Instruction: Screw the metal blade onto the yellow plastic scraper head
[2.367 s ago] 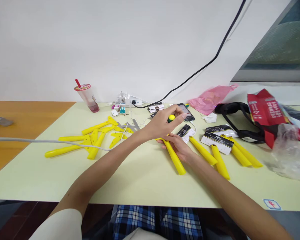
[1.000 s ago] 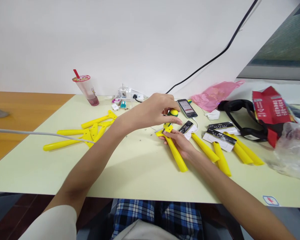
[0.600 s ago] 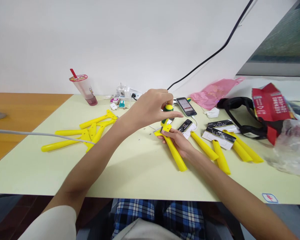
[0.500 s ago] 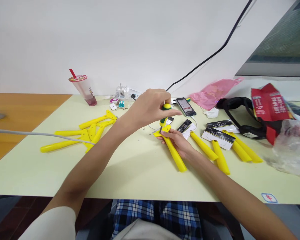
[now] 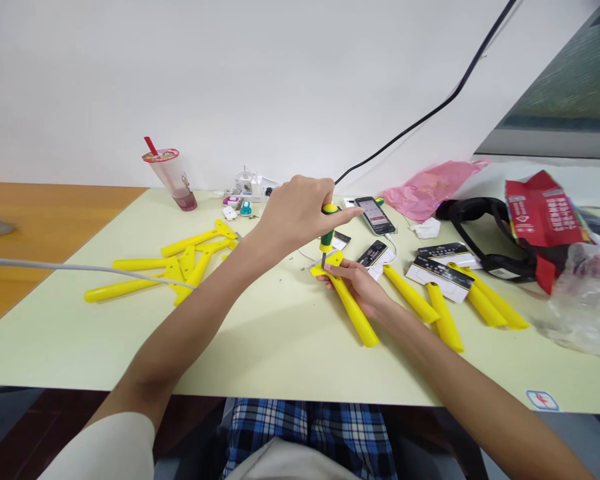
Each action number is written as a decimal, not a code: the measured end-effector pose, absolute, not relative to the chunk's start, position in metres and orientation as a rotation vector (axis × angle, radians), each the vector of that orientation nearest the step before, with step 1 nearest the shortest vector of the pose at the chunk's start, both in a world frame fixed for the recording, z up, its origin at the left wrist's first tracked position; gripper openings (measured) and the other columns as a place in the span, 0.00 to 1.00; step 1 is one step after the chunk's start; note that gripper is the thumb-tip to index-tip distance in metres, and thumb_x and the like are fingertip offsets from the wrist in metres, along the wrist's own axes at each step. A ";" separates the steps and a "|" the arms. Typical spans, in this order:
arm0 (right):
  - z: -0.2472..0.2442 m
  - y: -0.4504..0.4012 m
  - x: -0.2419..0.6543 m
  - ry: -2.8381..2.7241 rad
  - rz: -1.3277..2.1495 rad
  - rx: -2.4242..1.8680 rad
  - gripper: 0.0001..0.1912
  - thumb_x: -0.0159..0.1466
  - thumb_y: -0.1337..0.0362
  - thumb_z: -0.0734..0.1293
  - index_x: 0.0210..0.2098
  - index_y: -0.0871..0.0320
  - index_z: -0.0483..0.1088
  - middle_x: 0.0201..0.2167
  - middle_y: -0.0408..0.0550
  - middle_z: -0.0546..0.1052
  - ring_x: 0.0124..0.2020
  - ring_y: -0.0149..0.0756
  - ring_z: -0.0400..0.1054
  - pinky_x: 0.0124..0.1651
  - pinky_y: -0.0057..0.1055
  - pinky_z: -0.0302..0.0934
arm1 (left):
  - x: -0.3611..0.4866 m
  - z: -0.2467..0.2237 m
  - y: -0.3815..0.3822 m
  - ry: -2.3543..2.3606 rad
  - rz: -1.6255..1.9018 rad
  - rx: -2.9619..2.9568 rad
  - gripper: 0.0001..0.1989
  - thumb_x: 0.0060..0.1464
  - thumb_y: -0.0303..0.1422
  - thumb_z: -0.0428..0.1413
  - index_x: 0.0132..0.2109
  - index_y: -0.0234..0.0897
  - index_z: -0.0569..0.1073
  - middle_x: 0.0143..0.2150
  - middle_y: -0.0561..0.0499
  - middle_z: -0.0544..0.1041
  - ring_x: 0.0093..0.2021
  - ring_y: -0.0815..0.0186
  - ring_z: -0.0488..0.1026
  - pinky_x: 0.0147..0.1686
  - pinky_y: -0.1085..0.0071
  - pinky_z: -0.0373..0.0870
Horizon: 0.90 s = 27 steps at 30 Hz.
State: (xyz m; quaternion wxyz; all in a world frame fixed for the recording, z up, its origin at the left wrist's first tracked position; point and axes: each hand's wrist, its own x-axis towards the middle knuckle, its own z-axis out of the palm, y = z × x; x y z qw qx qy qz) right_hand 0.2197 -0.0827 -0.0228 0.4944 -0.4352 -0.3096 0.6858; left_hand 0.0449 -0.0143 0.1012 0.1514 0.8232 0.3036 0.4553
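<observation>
My left hand [image 5: 300,208] is closed around the top of a green and yellow screwdriver [image 5: 327,241], its thumb stretched out to the right. The screwdriver stands nearly upright, its tip at the head of a yellow scraper [image 5: 354,310]. Gripping that scraper near its head is my right hand [image 5: 359,285], with the handle slanting toward the table's front edge. A thin blade edge shows at the scraper's head; the screw under the tip is too small to make out. Several more yellow scrapers [image 5: 130,289] lie in a pile left of my left forearm.
Right of my right hand lie several yellow handles [image 5: 410,293] and black-and-white cards [image 5: 440,277]. A phone [image 5: 375,215], a pink bag [image 5: 433,190], a black strap [image 5: 490,240] and a clear plastic bag [image 5: 585,300] are behind. A drink cup [image 5: 173,177] stands back left.
My left hand has turned slightly on the screwdriver, its thumb swinging up and closer to the handle. My right hand still holds the scraper in place. The view has shifted a little.
</observation>
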 end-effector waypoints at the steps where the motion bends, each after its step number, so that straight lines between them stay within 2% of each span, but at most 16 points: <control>1: -0.022 -0.083 0.219 -0.746 1.658 -1.055 0.08 0.59 0.73 0.78 0.31 0.59 0.76 0.35 0.50 0.83 0.37 0.36 0.81 0.35 0.23 0.75 | 0.045 0.101 -0.014 0.874 1.311 2.362 0.25 0.54 0.48 0.69 0.27 0.41 0.63 0.22 0.53 0.60 0.34 0.60 0.64 0.37 0.66 0.56; 8: -0.024 -0.082 0.219 -0.727 1.663 -1.052 0.08 0.59 0.74 0.77 0.31 0.58 0.76 0.34 0.48 0.82 0.36 0.37 0.81 0.36 0.25 0.77 | 0.047 0.107 -0.021 0.875 1.224 2.474 0.23 0.58 0.46 0.67 0.26 0.39 0.66 0.24 0.53 0.66 0.31 0.64 0.63 0.36 0.66 0.56; 11: -0.028 -0.081 0.220 -0.690 1.676 -1.053 0.09 0.58 0.75 0.77 0.31 0.59 0.75 0.34 0.49 0.83 0.35 0.37 0.81 0.36 0.26 0.77 | 0.046 0.112 -0.025 0.843 1.142 2.570 0.20 0.61 0.45 0.65 0.28 0.38 0.70 0.28 0.51 0.71 0.31 0.65 0.66 0.36 0.66 0.59; 15: -0.028 -0.081 0.221 -0.663 1.691 -1.053 0.08 0.58 0.75 0.77 0.31 0.60 0.75 0.36 0.51 0.84 0.36 0.38 0.82 0.35 0.26 0.77 | 0.042 0.120 -0.030 0.709 1.012 2.644 0.11 0.64 0.41 0.63 0.37 0.39 0.79 0.36 0.49 0.78 0.35 0.64 0.72 0.38 0.65 0.65; 18: -0.026 -0.082 0.220 -0.664 1.696 -1.072 0.07 0.59 0.76 0.75 0.32 0.61 0.77 0.35 0.51 0.84 0.33 0.35 0.80 0.34 0.24 0.76 | 0.037 0.125 -0.033 0.601 0.917 2.660 0.08 0.65 0.38 0.61 0.45 0.42 0.82 0.41 0.49 0.82 0.38 0.63 0.76 0.40 0.65 0.69; 22: -0.025 -0.082 0.220 -0.681 1.695 -1.086 0.05 0.61 0.77 0.73 0.34 0.62 0.79 0.34 0.52 0.84 0.29 0.32 0.77 0.33 0.24 0.75 | 0.028 0.131 -0.035 0.501 0.787 2.641 0.12 0.67 0.34 0.57 0.52 0.46 0.82 0.49 0.50 0.85 0.46 0.61 0.80 0.44 0.64 0.73; 27: -0.029 -0.080 0.220 -0.664 1.686 -1.058 0.06 0.59 0.77 0.74 0.32 0.62 0.77 0.34 0.51 0.83 0.31 0.35 0.79 0.33 0.25 0.76 | 0.026 0.133 -0.036 0.413 0.694 2.600 0.15 0.66 0.30 0.55 0.53 0.46 0.82 0.53 0.49 0.85 0.50 0.60 0.81 0.49 0.63 0.76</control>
